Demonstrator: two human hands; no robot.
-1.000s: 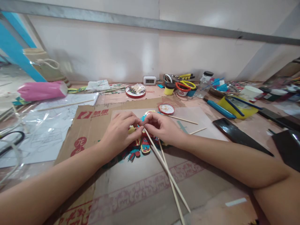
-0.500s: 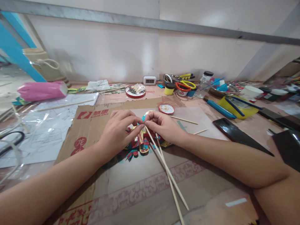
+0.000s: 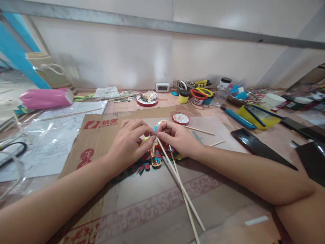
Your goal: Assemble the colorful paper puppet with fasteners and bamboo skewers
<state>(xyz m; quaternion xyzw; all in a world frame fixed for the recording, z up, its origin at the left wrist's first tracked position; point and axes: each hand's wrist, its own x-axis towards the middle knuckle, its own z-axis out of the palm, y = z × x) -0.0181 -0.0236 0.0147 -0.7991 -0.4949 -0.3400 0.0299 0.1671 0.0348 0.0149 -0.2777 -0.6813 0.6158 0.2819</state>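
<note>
My left hand (image 3: 134, 139) is closed in a pinch, thumb against fingertips, over a colourful cut-out figure (image 3: 156, 161) in red, blue and yellow. What lies in that pinch is too small to make out. Fingertip to fingertip with it, my right hand (image 3: 176, 137) pinches the upper end of a thin wooden stick (image 3: 188, 200). This stick slants down to the right and crosses a second wooden stick (image 3: 186, 203), whose upper end rests by the figure. Both hands hide much of the figure, which lies on a translucent sheet (image 3: 142, 196).
Cardboard (image 3: 92, 142) lies under the sheet. Behind are a red-rimmed bead lid (image 3: 180, 118), a larger bead dish (image 3: 147, 98), a small digital clock (image 3: 162, 87) and scissors (image 3: 204, 91). Drawings (image 3: 53, 149) lie left; a dark phone-like slab (image 3: 261, 147) lies right.
Little differs. The thin stick's lower end has shifted slightly downward, and the fingertips have moved a touch to the left. Both hands keep their pinch.
</note>
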